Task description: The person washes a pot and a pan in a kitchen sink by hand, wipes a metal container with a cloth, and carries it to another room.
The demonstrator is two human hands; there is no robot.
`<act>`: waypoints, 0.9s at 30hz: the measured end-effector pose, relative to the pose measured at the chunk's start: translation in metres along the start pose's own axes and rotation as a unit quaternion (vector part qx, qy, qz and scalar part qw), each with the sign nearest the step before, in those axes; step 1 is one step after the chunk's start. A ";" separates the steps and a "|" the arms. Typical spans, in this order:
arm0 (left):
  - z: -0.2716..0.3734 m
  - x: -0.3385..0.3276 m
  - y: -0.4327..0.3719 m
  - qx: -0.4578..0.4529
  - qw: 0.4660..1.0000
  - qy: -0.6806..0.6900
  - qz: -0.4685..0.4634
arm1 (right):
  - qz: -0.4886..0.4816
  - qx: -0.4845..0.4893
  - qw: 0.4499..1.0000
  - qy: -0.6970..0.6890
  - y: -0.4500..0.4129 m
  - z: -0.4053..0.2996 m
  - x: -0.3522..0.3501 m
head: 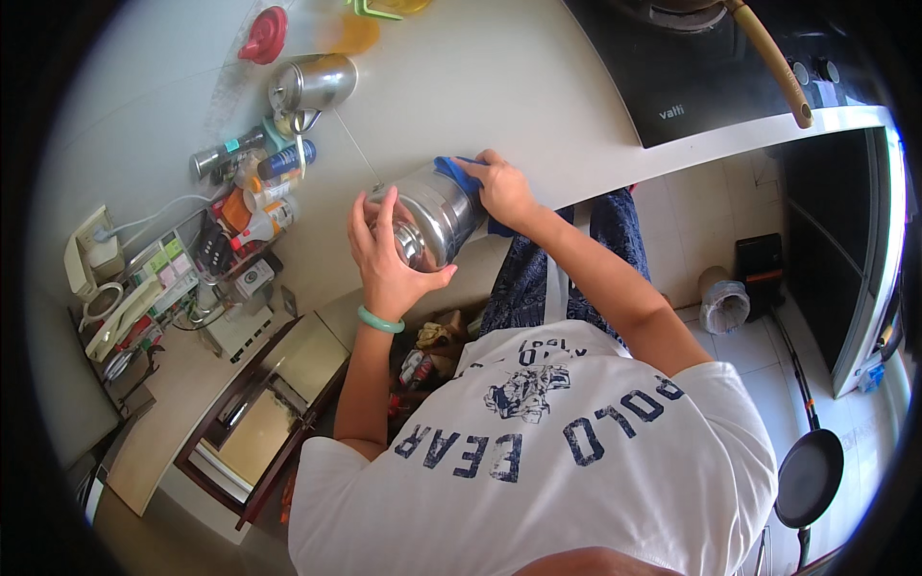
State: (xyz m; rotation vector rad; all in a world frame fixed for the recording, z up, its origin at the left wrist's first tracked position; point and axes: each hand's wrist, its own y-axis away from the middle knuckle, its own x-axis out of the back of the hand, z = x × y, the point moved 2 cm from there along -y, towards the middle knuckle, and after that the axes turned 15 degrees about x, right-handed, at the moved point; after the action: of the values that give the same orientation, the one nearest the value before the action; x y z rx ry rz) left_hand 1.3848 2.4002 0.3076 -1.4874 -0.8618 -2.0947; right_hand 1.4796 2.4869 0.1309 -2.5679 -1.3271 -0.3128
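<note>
A shiny stainless steel vessel (448,209) is tilted at the front edge of the pale countertop (461,93), its rounded end toward my left side. My left hand (392,266), with a green bangle at the wrist, spreads its fingers and thumb around that rounded end and grips it. A blue cloth (454,171) lies against the vessel's other end. Pressing it there is my right hand (506,189), index finger extended along the cloth. The palm side of my right hand and the far side of the vessel are hidden.
A black glass cooktop (691,86) carries a pan whose tan handle (774,65) overhangs the counter edge. Along the wall stand a steel pitcher (317,81), a red funnel-like piece (265,34) and several seasoning bottles (277,216). A lined waste bin (724,306) sits on the floor.
</note>
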 end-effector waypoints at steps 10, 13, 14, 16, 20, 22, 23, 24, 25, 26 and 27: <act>-0.009 0.003 -0.006 -0.053 0.998 -0.003 -0.041 | 0.028 -0.002 1.000 -0.013 0.021 -0.024 0.009; -0.008 0.002 -0.010 -0.055 0.998 -0.002 -0.043 | -0.014 0.037 0.997 0.065 -0.018 0.003 0.002; -0.008 0.003 -0.009 -0.055 0.997 -0.001 -0.045 | -0.015 0.036 0.997 0.065 -0.011 0.001 -0.001; -0.008 0.003 -0.009 -0.056 0.997 -0.022 -0.038 | -0.002 -0.037 0.997 0.073 0.016 -0.006 0.001; -0.015 0.003 -0.008 -0.047 0.997 0.007 -0.058 | -0.064 -0.053 0.991 0.104 0.057 -0.015 -0.003; -0.017 0.004 -0.008 -0.071 0.995 0.002 -0.066 | -0.042 -0.038 0.991 0.122 0.043 -0.010 -0.009; -0.019 0.005 -0.010 -0.071 0.995 0.002 -0.065 | -0.062 -0.062 0.987 0.138 0.027 -0.008 -0.008; -0.022 0.005 -0.012 -0.079 0.995 0.006 -0.063 | -0.081 -0.085 0.981 0.153 0.010 -0.005 -0.007; -0.023 0.005 -0.012 -0.087 0.994 0.009 -0.061 | -0.088 -0.065 0.980 0.165 -0.007 -0.002 -0.007; -0.023 0.005 -0.014 -0.087 0.994 0.007 -0.063 | -0.093 -0.045 0.979 0.176 -0.022 0.003 -0.006; -0.022 0.006 -0.015 -0.088 0.994 0.004 -0.062 | -0.097 -0.043 0.980 0.166 -0.034 0.007 -0.007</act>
State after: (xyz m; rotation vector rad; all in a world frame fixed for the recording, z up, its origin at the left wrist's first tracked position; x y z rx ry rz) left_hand 1.3584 2.3960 0.3044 -1.5480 -0.8047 -2.3176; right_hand 1.4485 2.5030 0.1257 -2.3186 -1.4599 -0.8131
